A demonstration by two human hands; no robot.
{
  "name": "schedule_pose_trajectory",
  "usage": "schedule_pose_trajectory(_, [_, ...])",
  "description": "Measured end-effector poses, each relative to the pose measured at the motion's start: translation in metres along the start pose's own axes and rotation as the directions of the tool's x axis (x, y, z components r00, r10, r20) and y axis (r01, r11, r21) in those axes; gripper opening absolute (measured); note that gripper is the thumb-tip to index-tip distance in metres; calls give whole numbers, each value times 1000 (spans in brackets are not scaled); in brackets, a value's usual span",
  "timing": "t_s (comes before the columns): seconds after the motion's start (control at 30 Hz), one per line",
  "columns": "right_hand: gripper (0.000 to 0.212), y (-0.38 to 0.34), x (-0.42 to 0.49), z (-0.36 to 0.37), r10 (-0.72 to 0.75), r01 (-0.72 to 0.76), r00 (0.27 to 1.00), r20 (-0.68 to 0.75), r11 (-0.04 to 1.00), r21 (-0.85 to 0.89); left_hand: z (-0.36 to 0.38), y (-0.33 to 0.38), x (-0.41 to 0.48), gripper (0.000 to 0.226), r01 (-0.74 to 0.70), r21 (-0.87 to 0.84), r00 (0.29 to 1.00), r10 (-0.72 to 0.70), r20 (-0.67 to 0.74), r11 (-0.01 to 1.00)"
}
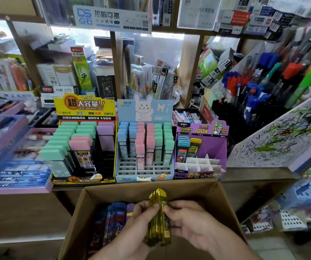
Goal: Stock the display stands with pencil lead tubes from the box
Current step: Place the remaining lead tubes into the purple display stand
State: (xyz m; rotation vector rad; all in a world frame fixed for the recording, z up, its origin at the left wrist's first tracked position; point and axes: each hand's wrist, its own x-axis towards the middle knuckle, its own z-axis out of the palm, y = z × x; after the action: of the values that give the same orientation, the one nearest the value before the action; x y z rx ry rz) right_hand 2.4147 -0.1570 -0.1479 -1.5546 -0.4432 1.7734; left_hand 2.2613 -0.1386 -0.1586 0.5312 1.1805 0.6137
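Head view, nearest first: both hands hold one bundle of yellow lead tubes (158, 231) over the open cardboard box (217, 199). The left hand (139, 222) has its fingers curled round the bundle from the left. The right hand (194, 224) pinches the bundle's right edge between thumb and fingertips near the upper part. The bundle's long axis runs away from the person, with the rounded cap ends pointing toward the shelf and the lower ends toward the body. How many tubes are in the bundle is hard to tell.

Below and left of the hands, dark blue and purple tubes (113, 220) lie in the box, also lengthwise front to back.

Beyond the far wall of the box, three stands sit side by side on the shelf. The purple stand (207, 147) lies ahead and right of the bundle, so the right hand is the nearer one. It holds a row of blue tubes (183, 147) and a matching yellow tube (195, 147) standing cap-up at the back, with bare white dividers (201, 165) in front. My judgement is that the bundle belongs there: each tube would go forward and right, cap kept uppermost, into an open cell.

The blue bunny stand (144, 171) is straight ahead, and the yellow stand (84, 107) is to its left.
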Motion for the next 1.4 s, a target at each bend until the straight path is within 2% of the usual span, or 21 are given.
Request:
schedule_pose_trajectory(0.07, [23, -2, -2, 0, -16, 15, 1000, 27, 1000, 19, -3, 8, -9, 38, 84, 7, 990, -85, 109, 996])
schedule_pose_trajectory(0.13, [21, -4, -3, 0, -51, 51, 998, 35, 998, 21, -5, 13, -14, 48, 118, -46, 980, -109, 167, 992])
schedule_pose_trajectory(0.27, [14, -6, -8, 1, -152, 151, 988, -1, 984, -99, -5, 16, -17, 61, 58, -20, 983, -54, 173, 998])
schedule_pose_trajectory(0.37, [13, -9, -15, 1, -235, 212, 971, -42, 930, -301, -8, 20, -19, 54, 9, 51, 978, -19, 209, 999])
schedule_pose_trajectory(0.47, [13, -11, -22, 2, -284, 248, 958, -44, 895, -370, -12, 24, -19, 48, -18, 94, 963, -8, 268, 995])
schedule_pose_trajectory(0.6, [9, -12, -22, 0, -353, 298, 933, -76, 871, -390, -14, 26, -16, 39, -53, 108, 960, 21, 279, 993])
schedule_pose_trajectory(0.77, [8, -12, -20, -8, -389, 337, 915, -110, 884, -324, -19, 33, -15, 33, -93, 88, 950, 62, 306, 992])
schedule_pose_trajectory(0.87, [6, -20, -25, -20, -455, 422, 889, -53, 858, -292, -25, 38, -14, 32, -98, 58, 946, 75, 315, 994])
schedule_pose_trajectory(1.0, [10, -42, -42, -35, -643, 609, 761, -83, 754, -246, -29, 39, -12, 42, -87, -25, 938, 91, 334, 996])
schedule_pose_trajectory(1.13, [7, -68, -53, -49, -829, 730, 540, -144, 547, -410, -27, 41, -14, 47, -98, -40, 932, 106, 345, 994])
schedule_pose_trajectory(1.17, [1, -74, -54, -52, -857, 742, 493, -150, 504, -442, -26, 41, -14, 48, -100, -42, 934, 108, 342, 994])
schedule_pose_trajectory(1.27, [9, -87, -48, -61, -904, 759, 384, -186, 424, -494, -27, 41, -16, 52, -97, -43, 936, 106, 335, 994])
schedule_pose_trajectory(1.4, [19, -98, -34, -66, -933, 744, 294, -208, 360, -563, -28, 41, -18, 50, -86, -51, 934, 99, 343, 995])
